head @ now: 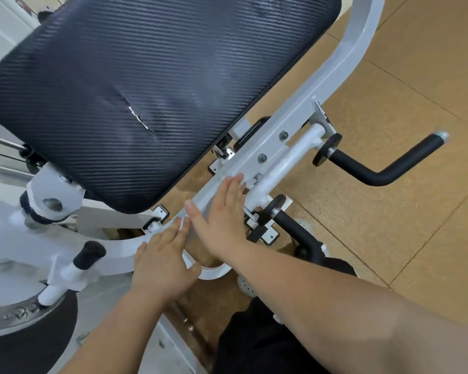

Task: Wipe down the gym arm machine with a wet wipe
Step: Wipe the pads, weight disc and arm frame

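Bright, even indoor light. Pale sheen streaks across black pad (146, 90); white frame (360, 41) nearly overexposed. Shadows faint and soft. Slight softness throughout. Wide-angle distortion bends and stretches edges.

glossy white painted metal frame (257, 155), black ribbed vinyl-looking pad (146, 85), matt black foam-like handle grip (384, 168).

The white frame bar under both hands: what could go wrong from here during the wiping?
1. The right hand lies flat with its fingertips beside the white handle tube. If that tube swings, they might be pinched.
2. No wipe shows plainly under the right hand or the left hand, so the frame bar may get only bare palms.
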{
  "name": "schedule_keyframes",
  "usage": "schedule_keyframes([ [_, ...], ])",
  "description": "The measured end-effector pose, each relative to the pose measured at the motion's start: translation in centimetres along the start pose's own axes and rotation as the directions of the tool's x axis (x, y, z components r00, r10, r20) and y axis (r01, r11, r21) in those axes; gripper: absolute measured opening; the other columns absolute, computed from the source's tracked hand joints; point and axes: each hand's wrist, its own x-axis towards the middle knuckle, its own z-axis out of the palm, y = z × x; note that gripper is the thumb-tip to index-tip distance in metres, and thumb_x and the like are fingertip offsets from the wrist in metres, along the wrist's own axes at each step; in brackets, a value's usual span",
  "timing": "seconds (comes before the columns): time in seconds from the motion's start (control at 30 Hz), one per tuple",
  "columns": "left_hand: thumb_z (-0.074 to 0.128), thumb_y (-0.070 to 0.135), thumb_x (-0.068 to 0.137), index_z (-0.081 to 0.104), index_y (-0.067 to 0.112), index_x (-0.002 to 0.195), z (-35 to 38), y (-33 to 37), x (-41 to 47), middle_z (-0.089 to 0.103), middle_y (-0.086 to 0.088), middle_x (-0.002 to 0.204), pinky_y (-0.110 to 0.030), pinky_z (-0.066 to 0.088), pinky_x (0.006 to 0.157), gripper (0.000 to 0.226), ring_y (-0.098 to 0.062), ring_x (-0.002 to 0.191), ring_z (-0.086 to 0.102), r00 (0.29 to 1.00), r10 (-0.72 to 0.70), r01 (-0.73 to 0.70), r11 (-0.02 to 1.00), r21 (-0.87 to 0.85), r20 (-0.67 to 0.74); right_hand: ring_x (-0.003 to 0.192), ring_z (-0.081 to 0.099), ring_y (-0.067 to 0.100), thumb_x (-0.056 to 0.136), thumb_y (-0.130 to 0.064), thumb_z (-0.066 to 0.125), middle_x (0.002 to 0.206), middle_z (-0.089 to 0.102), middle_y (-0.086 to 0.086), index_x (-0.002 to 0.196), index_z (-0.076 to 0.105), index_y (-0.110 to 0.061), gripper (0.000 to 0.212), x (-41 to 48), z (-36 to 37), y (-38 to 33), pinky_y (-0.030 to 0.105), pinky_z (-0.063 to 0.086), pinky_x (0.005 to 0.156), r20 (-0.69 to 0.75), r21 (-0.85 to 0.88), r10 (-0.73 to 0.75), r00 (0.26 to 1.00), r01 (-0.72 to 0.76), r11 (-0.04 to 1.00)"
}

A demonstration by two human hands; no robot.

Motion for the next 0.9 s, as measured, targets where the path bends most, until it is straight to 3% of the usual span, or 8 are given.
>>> schedule_keyframes([
  [0.07, 0.046, 0.062, 0.081, -0.002, 0.038, 0.161, -0.1, 0.0, 0.0, 0.005, 0.012, 0.169, -0.047, 0.032, 0.117, 0.097, -0.020, 0.149, 0.027, 1.000, 0.004, -0.004, 1.000, -0.001, 0.005, 0.143, -0.047, 0.017, 0.094, -0.082, 0.023, 0.155, -0.051, 0.003, 0.156, -0.030, -0.013, 0.106, 0.3, -0.1, 0.9, 0.040, -0.021, 0.123, -0.004, -0.086, -0.065, 0.998, 0.065, 0.994],
  [0.23, 0.052, 0.056, 0.089, -0.002, 0.036, 0.161, -0.2, -0.1, 0.0, 0.003, 0.012, 0.169, -0.046, 0.028, 0.120, 0.092, -0.020, 0.151, 0.022, 1.000, 0.002, -0.002, 1.000, 0.009, 0.006, 0.146, -0.043, 0.022, 0.096, -0.078, 0.025, 0.156, -0.048, 0.011, 0.156, -0.029, -0.008, 0.107, 3.1, -2.5, 1.1, 0.040, -0.023, 0.122, -0.166, -0.139, -0.045, 0.985, 0.022, 0.990],
  [0.37, 0.050, 0.047, 0.091, 0.006, 0.033, 0.161, 0.0, 0.1, -0.1, 0.008, 0.011, 0.169, -0.047, 0.027, 0.121, 0.084, -0.018, 0.152, 0.022, 1.000, -0.001, 0.000, 1.000, -0.027, -0.025, 0.146, -0.043, 0.027, 0.100, -0.074, 0.018, 0.157, -0.046, 0.014, 0.157, -0.026, -0.006, 0.098, -0.5, 0.5, 1.8, 0.044, -0.020, 0.124, 0.034, -0.363, -0.144, 0.989, 0.147, 0.920],
  [0.5, 0.046, 0.042, 0.096, 0.015, 0.020, 0.161, 1.0, -0.6, -1.9, 0.012, 0.000, 0.169, -0.052, 0.013, 0.125, 0.076, -0.022, 0.155, 0.014, 0.990, -0.028, 0.038, 0.997, 0.071, -0.135, 0.149, -0.037, 0.033, 0.101, -0.071, 0.008, 0.159, -0.041, 0.019, 0.158, -0.021, -0.003, 0.093, -2.5, 1.6, 5.0, 0.053, -0.007, 0.126, 0.266, -0.601, -0.266, 0.926, 0.375, 0.706],
  [0.6, 0.064, 0.042, 0.082, 0.040, 0.009, 0.152, 2.3, -2.1, -3.9, 0.036, -0.014, 0.160, -0.061, 0.017, 0.118, 0.081, -0.035, 0.149, 0.027, 0.964, -0.058, 0.105, 0.979, 0.175, -0.258, 0.150, -0.035, 0.032, 0.100, -0.074, 0.005, 0.160, -0.041, 0.016, 0.157, -0.024, -0.006, 0.093, -1.0, -0.5, 6.1, 0.053, -0.006, 0.127, 0.219, -0.715, -0.290, 0.932, 0.355, 0.602],
  [0.73, 0.076, 0.036, 0.072, 0.049, 0.004, 0.145, 4.0, -3.6, -5.9, 0.037, -0.020, 0.157, -0.062, 0.017, 0.115, 0.084, -0.042, 0.143, 0.030, 0.934, -0.125, 0.180, 0.974, 0.140, -0.334, 0.149, -0.036, 0.036, 0.099, -0.077, 0.009, 0.157, -0.044, 0.019, 0.155, -0.027, -0.005, 0.099, -0.4, -0.4, 5.1, 0.052, -0.014, 0.125, 0.126, -0.756, -0.245, 0.961, 0.253, 0.603],
  [0.8, 0.077, 0.032, 0.072, 0.046, 0.003, 0.146, 4.5, -4.1, -6.7, 0.035, -0.020, 0.157, -0.063, 0.023, 0.115, 0.085, -0.042, 0.142, 0.031, 0.926, -0.154, 0.199, 0.975, 0.099, -0.344, 0.149, -0.035, 0.038, 0.100, -0.075, 0.011, 0.158, -0.040, 0.021, 0.157, -0.023, -0.002, 0.099, -1.5, 1.5, 4.8, 0.052, -0.016, 0.125, 0.240, -0.763, -0.329, 0.913, 0.387, 0.518],
  [0.9, 0.070, 0.030, 0.077, 0.044, 0.001, 0.147, 4.8, -5.2, -7.2, 0.036, -0.017, 0.158, -0.062, 0.025, 0.114, 0.081, -0.038, 0.141, 0.034, 0.919, -0.153, 0.201, 0.974, 0.099, -0.363, 0.150, -0.034, 0.035, 0.101, -0.073, 0.015, 0.159, -0.038, 0.018, 0.157, -0.021, -0.004, 0.096, -3.0, 5.1, 4.5, 0.050, -0.017, 0.125, 0.540, -0.659, -0.451, 0.711, 0.690, 0.299],
])
